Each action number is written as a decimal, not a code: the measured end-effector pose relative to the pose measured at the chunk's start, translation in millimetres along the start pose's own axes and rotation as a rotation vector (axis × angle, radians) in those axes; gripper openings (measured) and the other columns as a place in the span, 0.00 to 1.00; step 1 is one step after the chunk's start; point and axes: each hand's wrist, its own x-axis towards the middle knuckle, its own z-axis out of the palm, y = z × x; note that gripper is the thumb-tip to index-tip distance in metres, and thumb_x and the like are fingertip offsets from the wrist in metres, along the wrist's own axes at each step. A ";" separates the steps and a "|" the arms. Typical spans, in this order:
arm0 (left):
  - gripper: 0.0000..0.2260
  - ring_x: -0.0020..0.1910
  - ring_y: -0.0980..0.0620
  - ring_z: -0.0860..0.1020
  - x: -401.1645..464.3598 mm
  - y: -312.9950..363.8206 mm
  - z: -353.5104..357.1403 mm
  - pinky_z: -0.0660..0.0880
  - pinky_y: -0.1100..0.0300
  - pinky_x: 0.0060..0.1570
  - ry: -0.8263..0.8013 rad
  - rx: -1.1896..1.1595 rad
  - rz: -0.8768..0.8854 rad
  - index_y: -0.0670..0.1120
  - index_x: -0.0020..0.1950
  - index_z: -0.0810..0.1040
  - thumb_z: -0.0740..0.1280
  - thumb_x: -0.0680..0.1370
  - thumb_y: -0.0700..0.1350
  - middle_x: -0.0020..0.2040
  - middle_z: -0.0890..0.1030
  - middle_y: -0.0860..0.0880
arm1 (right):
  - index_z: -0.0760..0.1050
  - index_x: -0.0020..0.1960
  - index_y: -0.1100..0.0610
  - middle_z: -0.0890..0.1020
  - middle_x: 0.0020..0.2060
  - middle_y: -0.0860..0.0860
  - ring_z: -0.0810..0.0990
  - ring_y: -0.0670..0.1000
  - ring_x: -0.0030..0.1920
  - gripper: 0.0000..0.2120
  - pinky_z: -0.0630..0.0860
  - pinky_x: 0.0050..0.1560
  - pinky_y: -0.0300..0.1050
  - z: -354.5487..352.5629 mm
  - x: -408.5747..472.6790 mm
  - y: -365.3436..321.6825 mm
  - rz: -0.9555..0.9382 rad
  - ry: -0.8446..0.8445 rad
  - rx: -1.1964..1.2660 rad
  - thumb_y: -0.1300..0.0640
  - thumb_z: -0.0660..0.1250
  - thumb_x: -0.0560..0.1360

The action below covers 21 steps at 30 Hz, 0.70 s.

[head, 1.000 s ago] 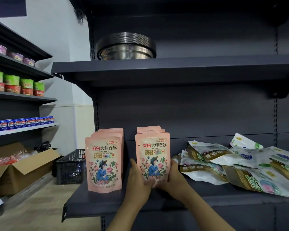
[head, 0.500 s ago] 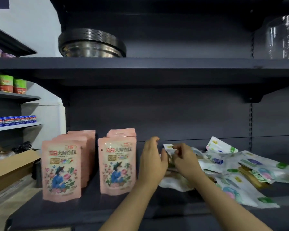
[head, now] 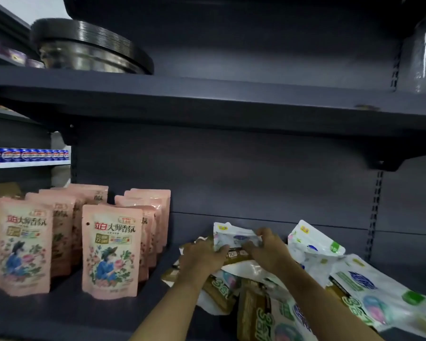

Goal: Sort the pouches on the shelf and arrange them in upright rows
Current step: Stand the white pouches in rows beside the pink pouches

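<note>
Both hands grip one white pouch at the loose pile, right side of the shelf.

Nearest, white-and-gold pouches [head: 276, 313] lie flat in a heap on the shelf [head: 59, 313]. Left hand [head: 202, 258] and right hand [head: 268, 249] each curl around the white pouch [head: 234, 238], raised over the pile. Left, two upright rows of pink pouches [head: 112, 252] run toward the far back panel.

both hands [head: 236, 254] reach forward — left [head: 202, 258], right [head: 268, 249] — fingers curled, gripping.
</note>
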 end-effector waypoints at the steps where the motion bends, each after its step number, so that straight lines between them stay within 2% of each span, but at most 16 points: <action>1: 0.23 0.64 0.46 0.73 -0.9 0.9 1.0 0.70 0.53 0.63 0.000 0.010 -0.001 0.52 0.64 0.74 0.56 0.75 0.63 0.64 0.76 0.47 | 0.66 0.68 0.56 0.73 0.65 0.57 0.73 0.57 0.64 0.26 0.70 0.61 0.45 0.9 2.2 -0.1 -0.018 -0.025 -0.024 0.46 0.65 0.75; 3: 0.23 0.64 0.45 0.73 -0.8 3.8 -0.7 0.71 0.53 0.62 0.012 0.035 -0.023 0.51 0.63 0.74 0.54 0.76 0.62 0.63 0.77 0.46 | 0.66 0.69 0.54 0.73 0.65 0.56 0.73 0.56 0.64 0.25 0.70 0.61 0.45 4.2 8.0 -3.2 -0.052 -0.057 -0.046 0.45 0.64 0.76; 7: 0.21 0.56 0.43 0.78 11.1 2.4 -11.5 0.74 0.54 0.53 0.082 -0.029 -0.121 0.41 0.54 0.78 0.55 0.79 0.55 0.57 0.80 0.42 | 0.66 0.69 0.52 0.75 0.64 0.54 0.74 0.55 0.63 0.22 0.72 0.62 0.46 11.5 18.2 -15.8 -0.117 -0.088 -0.103 0.47 0.62 0.77; 12: 0.13 0.57 0.42 0.78 44.0 -16.2 -27.3 0.75 0.55 0.54 0.129 -0.042 -0.155 0.38 0.56 0.78 0.60 0.78 0.43 0.57 0.80 0.40 | 0.66 0.69 0.52 0.75 0.64 0.54 0.72 0.55 0.64 0.21 0.70 0.63 0.46 24.9 35.0 -37.8 -0.259 -0.071 -0.304 0.47 0.59 0.78; 17: 0.13 0.59 0.43 0.77 91.2 -34.0 -19.4 0.74 0.57 0.56 0.029 0.057 -0.158 0.38 0.59 0.77 0.59 0.78 0.39 0.60 0.78 0.40 | 0.67 0.69 0.49 0.73 0.66 0.54 0.71 0.56 0.65 0.20 0.69 0.65 0.49 48.2 50.5 -45.7 -0.366 -0.148 -0.393 0.45 0.54 0.79; 21: 0.13 0.60 0.43 0.76 117.0 -39.1 -1.4 0.73 0.59 0.57 -0.072 0.109 -0.144 0.35 0.59 0.76 0.59 0.78 0.37 0.61 0.78 0.39 | 0.70 0.67 0.46 0.72 0.68 0.48 0.69 0.54 0.67 0.20 0.65 0.67 0.52 60.0 55.9 -35.8 -0.407 -0.249 -0.468 0.43 0.50 0.79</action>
